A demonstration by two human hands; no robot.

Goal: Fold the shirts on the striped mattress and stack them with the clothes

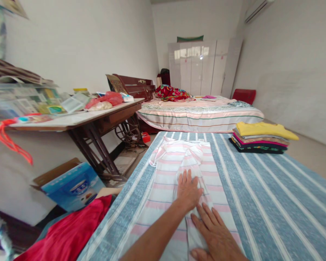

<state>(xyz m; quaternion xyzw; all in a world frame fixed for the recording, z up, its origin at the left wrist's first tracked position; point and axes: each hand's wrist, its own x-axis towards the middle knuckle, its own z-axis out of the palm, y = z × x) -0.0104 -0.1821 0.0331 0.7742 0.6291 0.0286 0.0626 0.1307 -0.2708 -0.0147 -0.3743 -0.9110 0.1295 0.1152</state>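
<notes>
A pink-and-white striped shirt [168, 170] lies spread on a blue-and-white striped bed cover [266, 203], with its sleeves folded in over the middle. My left hand [188, 190] lies flat on the shirt's centre, fingers stretched forward. Just behind it, my right hand [216, 233] presses flat on the shirt nearer to me, fingers pointing up and left. Neither hand holds anything.
A stack of folded clothes [261, 139], yellow on top, sits at the bed's far right. Red cloth [70, 232] and a blue box [73, 185] lie at the left. A cluttered wooden table [78, 119] stands left, a second bed [198, 114] and white wardrobe [201, 67] beyond.
</notes>
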